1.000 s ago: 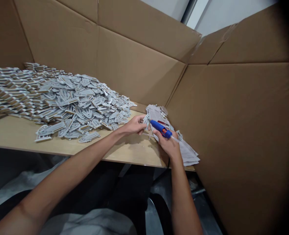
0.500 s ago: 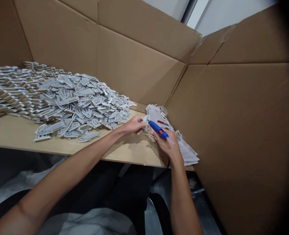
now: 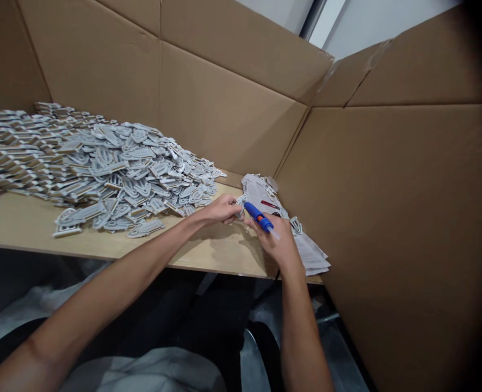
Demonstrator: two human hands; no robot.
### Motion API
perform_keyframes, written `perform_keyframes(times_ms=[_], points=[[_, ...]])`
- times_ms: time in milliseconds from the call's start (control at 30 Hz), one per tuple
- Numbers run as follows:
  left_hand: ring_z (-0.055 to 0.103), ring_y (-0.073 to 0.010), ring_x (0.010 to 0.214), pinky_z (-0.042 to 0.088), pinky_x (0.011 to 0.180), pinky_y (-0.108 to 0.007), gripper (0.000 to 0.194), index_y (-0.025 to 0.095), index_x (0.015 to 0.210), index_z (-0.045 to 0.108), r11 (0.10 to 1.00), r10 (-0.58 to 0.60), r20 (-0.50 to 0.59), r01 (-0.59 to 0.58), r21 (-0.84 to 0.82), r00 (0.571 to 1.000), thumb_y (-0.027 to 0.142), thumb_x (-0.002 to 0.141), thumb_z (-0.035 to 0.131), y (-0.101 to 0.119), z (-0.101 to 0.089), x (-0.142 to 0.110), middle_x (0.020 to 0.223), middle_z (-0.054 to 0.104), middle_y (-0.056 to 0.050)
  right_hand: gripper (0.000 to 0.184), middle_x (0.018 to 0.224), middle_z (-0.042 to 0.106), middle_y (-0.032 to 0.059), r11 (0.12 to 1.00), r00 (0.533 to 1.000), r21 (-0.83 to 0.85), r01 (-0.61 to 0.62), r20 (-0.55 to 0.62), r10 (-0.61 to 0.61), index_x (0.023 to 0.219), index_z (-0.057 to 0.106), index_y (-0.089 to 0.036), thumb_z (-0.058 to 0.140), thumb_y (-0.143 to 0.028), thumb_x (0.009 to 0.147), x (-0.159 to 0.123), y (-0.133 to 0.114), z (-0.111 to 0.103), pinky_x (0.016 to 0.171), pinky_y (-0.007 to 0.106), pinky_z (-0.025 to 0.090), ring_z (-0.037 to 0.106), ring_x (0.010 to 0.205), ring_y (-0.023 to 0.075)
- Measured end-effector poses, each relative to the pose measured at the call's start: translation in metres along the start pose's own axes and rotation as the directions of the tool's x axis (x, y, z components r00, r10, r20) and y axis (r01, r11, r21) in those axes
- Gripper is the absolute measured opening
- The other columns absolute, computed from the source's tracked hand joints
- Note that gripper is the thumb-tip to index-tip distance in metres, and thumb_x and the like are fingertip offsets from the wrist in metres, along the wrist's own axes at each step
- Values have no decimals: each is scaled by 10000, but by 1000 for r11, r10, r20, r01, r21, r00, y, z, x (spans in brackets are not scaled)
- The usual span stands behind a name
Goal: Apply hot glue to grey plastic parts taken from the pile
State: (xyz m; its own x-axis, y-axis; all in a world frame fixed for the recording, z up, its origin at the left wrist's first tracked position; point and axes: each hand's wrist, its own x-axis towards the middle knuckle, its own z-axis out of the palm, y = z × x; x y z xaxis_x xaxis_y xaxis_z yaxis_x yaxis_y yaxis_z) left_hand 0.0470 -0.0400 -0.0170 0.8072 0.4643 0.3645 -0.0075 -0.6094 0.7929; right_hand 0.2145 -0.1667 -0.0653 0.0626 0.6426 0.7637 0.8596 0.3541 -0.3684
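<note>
My left hand [image 3: 223,209] pinches a small grey-white plastic piece [image 3: 241,202] with an openwork loop shape. Wrapped in my right hand [image 3: 277,238] is a blue glue gun [image 3: 259,216], with a clear glue stick poking out of its back end. The gun's front end is close against the plastic piece; whether they touch is too small to tell. Both hands are held over the wooden table [image 3: 208,247]. To the left lies a big heap of similar grey-white pieces [image 3: 143,163], some showing brown strips along an edge.
Printed paper sheets [image 3: 312,256] lie along the right side, with a red tool [image 3: 269,204] and a loose plastic piece [image 3: 295,225] on them. Stacked rows of pieces [image 3: 16,144] stand at far left. Tall cardboard walls [image 3: 233,103] enclose the table's back and right.
The glue gun and my right hand have shifted slightly left, together with the piece in my left hand. The whole view has also drifted a little. Both grips remain the same.
</note>
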Motion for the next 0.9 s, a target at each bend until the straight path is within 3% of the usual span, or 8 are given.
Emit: perform_keyframes(times_ms=[133,233,367,467,533,700,800,900], points=[[430,-50,399,274,418,-161,151,162,703,593,997,0,-12,1,73,1000,217,828,527,0,1,-1,499,527,35,350,691,646,29,1000,999,9,-26,20,26,782,631,-202,592,-502,959,-2,-9,5,572,263,300,524,597,173],[447,-52,401,299,423,-164,171,164,657,569,998,-6,-26,7,57,1000,191,821,526,0,3,1,493,541,24,157,767,674,59,993,999,-114,-33,31,37,862,616,-202,586,-335,940,-2,-16,13,588,277,300,567,640,200],[408,-60,379,276,415,-178,161,155,663,598,997,-47,-57,43,-64,997,185,813,548,0,6,3,446,519,23,110,928,690,133,964,977,-245,-103,-206,52,991,582,-175,504,-225,931,0,-21,23,630,297,328,623,754,246],[420,-59,404,251,429,-172,127,131,815,692,990,-22,37,27,-138,999,207,817,590,4,5,-1,479,540,23,262,883,690,123,987,919,-67,-146,-378,110,980,580,-183,510,-435,983,3,-16,25,672,310,400,647,790,263],[429,-60,424,257,444,-171,169,123,859,731,989,-8,161,32,-145,987,248,830,619,10,5,-6,493,546,16,391,860,704,115,975,906,149,-167,-367,212,985,594,-186,506,-567,978,6,-7,25,683,318,454,670,788,260],[424,-71,410,269,446,-180,235,129,849,781,995,-84,466,98,-6,881,324,840,650,18,3,-15,455,525,13,575,978,728,132,682,890,703,-200,-161,427,1010,583,-195,472,-750,911,15,11,26,615,299,527,730,831,244],[446,-77,400,301,442,-178,231,132,835,785,990,-133,507,136,32,852,323,836,654,15,3,-13,460,556,2,572,913,708,83,510,889,852,-114,-142,436,919,527,-218,557,-785,847,16,14,19,498,254,466,722,700,198],[458,-78,396,319,433,-170,232,131,854,778,986,-147,439,164,-3,886,322,844,648,13,4,-11,464,569,2,570,765,668,35,535,912,827,-175,-68,404,828,485,-225,566,-789,846,11,16,10,389,240,347,623,491,147]])
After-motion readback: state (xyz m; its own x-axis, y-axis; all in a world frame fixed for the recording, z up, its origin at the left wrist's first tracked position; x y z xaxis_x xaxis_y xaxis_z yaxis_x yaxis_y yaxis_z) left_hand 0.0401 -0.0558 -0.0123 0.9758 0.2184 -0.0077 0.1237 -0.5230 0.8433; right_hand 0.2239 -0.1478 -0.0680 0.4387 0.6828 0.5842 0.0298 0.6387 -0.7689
